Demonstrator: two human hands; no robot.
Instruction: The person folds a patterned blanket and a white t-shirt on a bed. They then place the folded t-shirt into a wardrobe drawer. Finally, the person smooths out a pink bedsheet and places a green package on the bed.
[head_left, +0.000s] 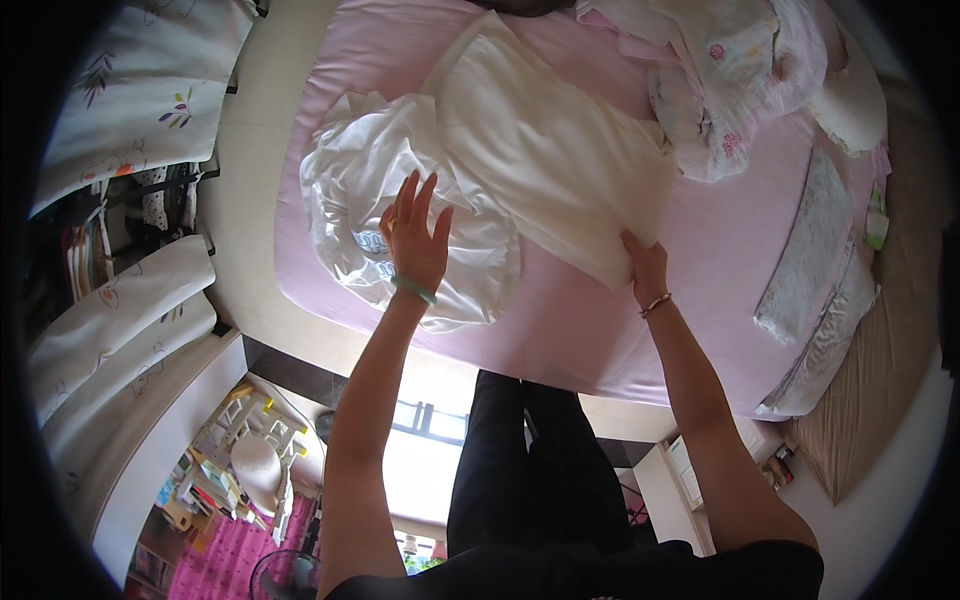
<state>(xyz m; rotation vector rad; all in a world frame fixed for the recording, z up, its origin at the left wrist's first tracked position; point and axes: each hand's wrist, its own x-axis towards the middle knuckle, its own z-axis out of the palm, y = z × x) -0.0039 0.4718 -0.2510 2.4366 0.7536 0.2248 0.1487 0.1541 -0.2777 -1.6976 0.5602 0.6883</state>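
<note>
My left hand hovers open, fingers spread, just over the crumpled end of the white garment and gripping nothing, while my right hand lies flat, pressing the garment's near corner onto the pink sheet of the bed. The garment lies across the middle of the bed, toward its left edge; I judge the right half laid smooth and the left half still bunched and unflattened. A heap of patterned bedding sits at the far right corner, and folded cloths lie along the right edge.
</note>
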